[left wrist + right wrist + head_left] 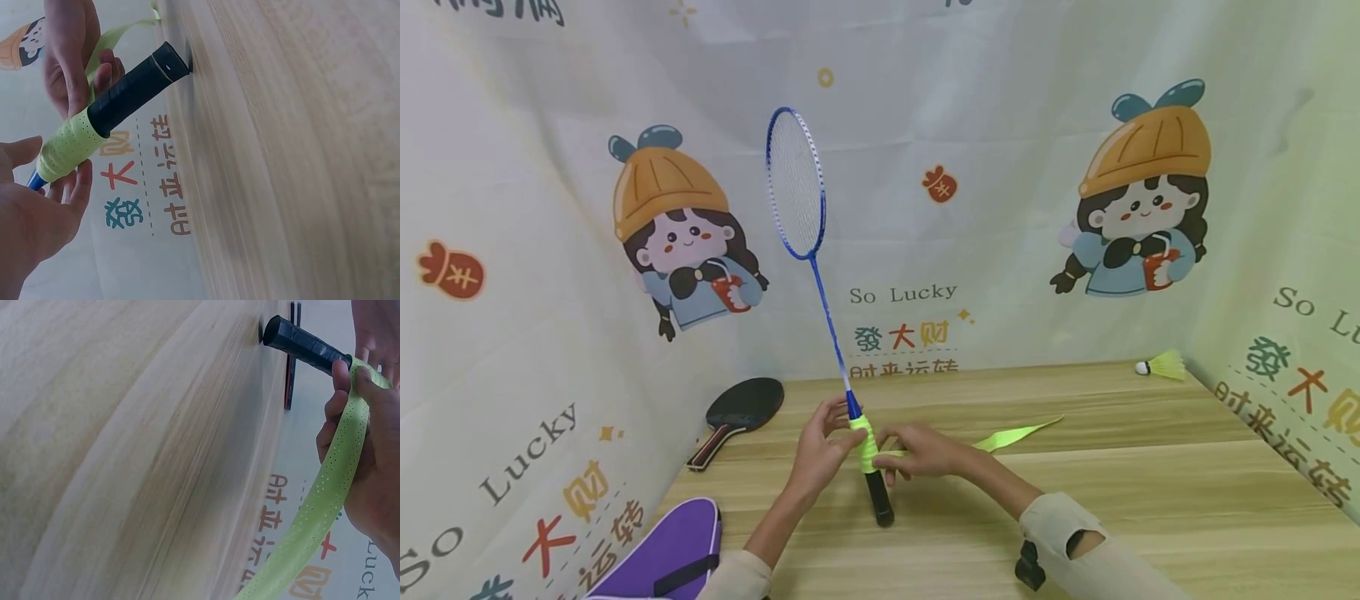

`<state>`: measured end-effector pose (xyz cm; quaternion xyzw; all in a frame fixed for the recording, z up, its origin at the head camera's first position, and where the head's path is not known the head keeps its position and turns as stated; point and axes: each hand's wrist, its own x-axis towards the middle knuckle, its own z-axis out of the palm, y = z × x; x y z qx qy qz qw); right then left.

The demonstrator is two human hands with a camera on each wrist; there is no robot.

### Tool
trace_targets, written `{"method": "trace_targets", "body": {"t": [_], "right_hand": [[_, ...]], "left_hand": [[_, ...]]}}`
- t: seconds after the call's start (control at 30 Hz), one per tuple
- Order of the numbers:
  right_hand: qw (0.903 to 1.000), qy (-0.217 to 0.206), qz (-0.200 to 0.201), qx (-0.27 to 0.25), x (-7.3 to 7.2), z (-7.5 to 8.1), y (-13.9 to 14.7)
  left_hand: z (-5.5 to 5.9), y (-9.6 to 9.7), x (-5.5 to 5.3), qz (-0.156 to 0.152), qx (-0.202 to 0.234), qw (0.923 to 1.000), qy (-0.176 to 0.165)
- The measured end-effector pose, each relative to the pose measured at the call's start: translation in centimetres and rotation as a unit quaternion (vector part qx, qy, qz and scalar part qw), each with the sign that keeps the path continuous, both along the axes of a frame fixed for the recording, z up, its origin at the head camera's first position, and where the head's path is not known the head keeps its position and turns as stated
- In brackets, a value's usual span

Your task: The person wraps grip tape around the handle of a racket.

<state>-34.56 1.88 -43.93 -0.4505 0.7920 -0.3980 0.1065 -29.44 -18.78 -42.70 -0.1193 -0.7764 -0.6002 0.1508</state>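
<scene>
A blue and white badminton racket (831, 321) stands tilted over the table, head up and handle down. Neon yellow-green overgrip tape (70, 144), dotted with small holes, wraps the upper part of its handle. Below the wrap, the black handle end (134, 90) is bare, close to the tabletop. My left hand (820, 450) holds the wrapped part, thumb on one side and fingers on the other. The loose length of tape (340, 469) runs from the lower edge of the wrap through my right hand (928, 450), which pinches it between thumb and fingers beside the handle.
The tape's free end (1018, 433) trails to the right above the wooden table (1150, 467). A black table tennis paddle (745, 404) lies at the back left, a purple case (673, 542) at the front left. A yellow shuttlecock (1165, 365) sits at the back right. Printed cloth encloses the table.
</scene>
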Motion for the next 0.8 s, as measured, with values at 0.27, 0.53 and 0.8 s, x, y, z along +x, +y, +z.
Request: {"method": "trace_targets", "body": {"t": [0.27,0.53,0.8], "right_hand": [[0.999,0.022,-0.038,-0.005,0.1,-0.3,-0.2],[1.0,0.002,-0.002,-0.008,-0.3,-0.2,0.4],[0.9991,0.028,0.031,0.001,-0.6,-0.1,2.1]], "left_hand": [[-0.2,0.5,-0.3,0.025,-0.002,0.9997,0.007],[-0.4,0.2,-0.3,0.039,-0.03,0.9985,0.026],[-0.4,-0.4,-0.2,0.016,-0.02,0.9995,0.02]]}}
